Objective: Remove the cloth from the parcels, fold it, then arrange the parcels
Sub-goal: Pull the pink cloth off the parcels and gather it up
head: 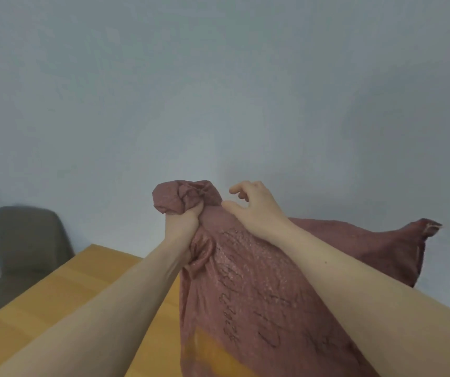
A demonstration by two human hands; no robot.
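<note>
Holding the cloth (248, 281) aloft above the table (63, 289), we log the following items.

Item one, cloth: dusty-red, thin, with a fine speckled pattern and dark lines of script-like marking running down its middle. It is raised in front of us and hangs downward out of the bottom of the view; the wood colour of the table shows through it near the lower edge. One corner is bunched above our left fist, and another corner sticks out far to the right, against the wall.

Item two, our left hand (181, 221): fingers curled tight round a gathered bunch of the cloth near its top, the forearm reaching up from the lower left.

Item three, our right hand (256, 208): lying against the upper part of the cloth just beside the left fist, thumb (232, 206) touching the fabric, fingers loosely bent and lifted clear of it, gripping nothing that we can see.

Item four, parcels: none in view; the hanging cloth and our arms cover the near part of the table.

Item five, table: light wooden top, its far edge running toward the wall.

Item six, chair (27, 240): grey-brown upholstered back, at the far left of the table.

Item seven, wall (218, 91): plain pale grey, filling the upper view.
</note>
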